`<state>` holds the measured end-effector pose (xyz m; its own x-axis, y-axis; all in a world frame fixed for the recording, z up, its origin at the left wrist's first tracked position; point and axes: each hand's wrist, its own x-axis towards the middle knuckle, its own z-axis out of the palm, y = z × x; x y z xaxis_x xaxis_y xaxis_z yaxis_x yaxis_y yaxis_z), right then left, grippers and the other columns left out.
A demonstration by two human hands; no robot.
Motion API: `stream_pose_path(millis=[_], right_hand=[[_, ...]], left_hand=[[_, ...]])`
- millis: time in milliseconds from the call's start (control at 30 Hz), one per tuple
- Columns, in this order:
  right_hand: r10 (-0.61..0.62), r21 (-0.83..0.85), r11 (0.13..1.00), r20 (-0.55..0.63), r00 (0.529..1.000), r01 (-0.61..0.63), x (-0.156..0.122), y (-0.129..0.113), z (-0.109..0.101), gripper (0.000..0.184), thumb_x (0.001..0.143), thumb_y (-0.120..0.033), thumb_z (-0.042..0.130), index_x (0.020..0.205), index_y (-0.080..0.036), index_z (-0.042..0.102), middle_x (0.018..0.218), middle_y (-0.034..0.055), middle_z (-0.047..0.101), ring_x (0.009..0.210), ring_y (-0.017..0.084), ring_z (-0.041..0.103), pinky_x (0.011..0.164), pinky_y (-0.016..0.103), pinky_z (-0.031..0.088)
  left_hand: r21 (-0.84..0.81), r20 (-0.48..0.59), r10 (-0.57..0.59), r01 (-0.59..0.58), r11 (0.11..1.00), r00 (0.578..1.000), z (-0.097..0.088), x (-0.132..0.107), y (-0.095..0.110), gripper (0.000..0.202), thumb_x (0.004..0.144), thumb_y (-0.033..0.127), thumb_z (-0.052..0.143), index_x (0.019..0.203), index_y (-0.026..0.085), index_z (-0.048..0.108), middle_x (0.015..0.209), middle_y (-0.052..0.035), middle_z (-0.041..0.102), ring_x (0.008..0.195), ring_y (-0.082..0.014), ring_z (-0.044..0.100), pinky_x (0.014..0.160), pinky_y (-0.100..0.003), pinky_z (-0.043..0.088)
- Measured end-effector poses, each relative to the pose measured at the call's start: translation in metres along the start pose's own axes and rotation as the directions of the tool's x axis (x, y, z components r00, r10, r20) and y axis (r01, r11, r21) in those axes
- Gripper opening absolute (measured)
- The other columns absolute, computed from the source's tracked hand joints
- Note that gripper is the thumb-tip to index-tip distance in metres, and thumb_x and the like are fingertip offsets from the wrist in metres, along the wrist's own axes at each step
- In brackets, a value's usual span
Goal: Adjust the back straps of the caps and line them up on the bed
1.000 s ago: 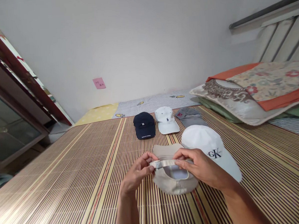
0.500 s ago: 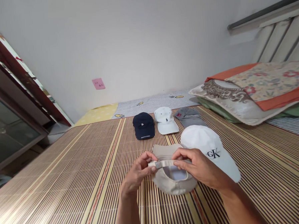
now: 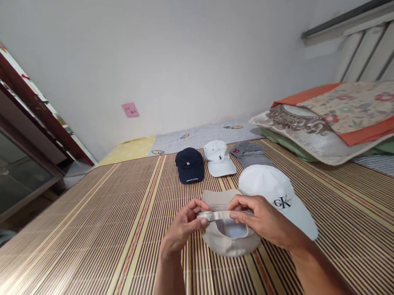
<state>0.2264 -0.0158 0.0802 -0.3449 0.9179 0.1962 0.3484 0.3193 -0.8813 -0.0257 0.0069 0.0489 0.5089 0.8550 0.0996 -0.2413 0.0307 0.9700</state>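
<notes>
A beige cap (image 3: pixel 227 242) lies upside down on the striped bamboo mat (image 3: pixel 89 232), its brim pointing away from me. My left hand (image 3: pixel 183 231) pinches the left end of its adjusting strap (image 3: pixel 218 215). My right hand (image 3: pixel 265 221) pinches the right end of the same strap. The strap is stretched level between both hands, over the cap's opening. A white cap with black letters (image 3: pixel 279 196) lies just right of the beige one, partly behind my right hand.
Further back lie a navy cap (image 3: pixel 189 164), a white cap (image 3: pixel 218 158) and a grey cap (image 3: pixel 248 152) in a row. Stacked pillows (image 3: pixel 334 118) are at the right. A dark wooden cabinet (image 3: pixel 15 144) stands at the left. A pink note (image 3: pixel 130 110) sticks on the wall.
Both hands keep their pinch on the strap; they and the cap have barely shifted. The view has wobbled slightly.
</notes>
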Motion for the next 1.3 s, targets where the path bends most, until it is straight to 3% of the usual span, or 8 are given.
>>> stream_pose_path(millis=[233, 700, 900, 1300], right_hand=[[0.002, 0.012, 1.000, 0.005, 1.000, -0.002, 0.0001, 0.0022, -0.0028, 0.012, 0.094, -0.030, 0.064, 0.087, -0.024, 0.071, 0.081, -0.0017, 0.068, 0.077, 0.017, 0.060, 0.069, 0.029, 0.042], [0.012, 0.018, 1.000, 0.010, 1.000, -0.012, -0.0007, 0.0004, -0.0026, 0.012, 0.094, -0.030, 0.062, 0.086, -0.024, 0.070, 0.080, -0.0016, 0.068, 0.076, 0.016, 0.059, 0.067, 0.028, 0.042], [0.028, 0.021, 0.999, 0.020, 0.999, -0.028, -0.0003, 0.0005, -0.0030, 0.013, 0.095, -0.031, 0.062, 0.087, -0.024, 0.070, 0.082, -0.0012, 0.068, 0.077, 0.017, 0.060, 0.068, 0.029, 0.043], [0.057, 0.047, 0.997, 0.036, 0.998, -0.058, -0.0019, -0.0006, -0.0019, 0.014, 0.094, -0.033, 0.064, 0.087, -0.023, 0.069, 0.077, -0.0017, 0.065, 0.071, 0.016, 0.055, 0.062, 0.027, 0.040]], left_hand=[[0.014, -0.003, -0.057, 0.057, 0.998, 0.998, -0.0068, -0.0004, -0.0024, 0.042, 0.077, 0.033, 0.091, 0.108, 0.017, 0.068, 0.087, -0.0004, 0.064, 0.070, -0.0090, 0.055, 0.061, -0.020, 0.043], [0.059, -0.069, 0.005, -0.001, 0.998, 0.998, -0.0064, 0.0009, -0.0044, 0.036, 0.081, 0.038, 0.087, 0.089, 0.017, 0.059, 0.079, 0.0008, 0.063, 0.068, -0.0104, 0.057, 0.063, -0.023, 0.047], [0.087, -0.060, 0.035, -0.030, 0.996, 0.998, -0.0050, 0.0012, -0.0038, 0.031, 0.088, 0.039, 0.080, 0.085, 0.016, 0.060, 0.075, 0.0004, 0.063, 0.066, -0.0103, 0.057, 0.065, -0.023, 0.046], [0.078, -0.125, 0.052, -0.043, 0.996, 0.991, -0.0056, 0.0052, -0.0098, 0.035, 0.087, 0.044, 0.082, 0.085, 0.017, 0.059, 0.067, 0.0027, 0.061, 0.059, -0.0098, 0.056, 0.059, -0.022, 0.044]])
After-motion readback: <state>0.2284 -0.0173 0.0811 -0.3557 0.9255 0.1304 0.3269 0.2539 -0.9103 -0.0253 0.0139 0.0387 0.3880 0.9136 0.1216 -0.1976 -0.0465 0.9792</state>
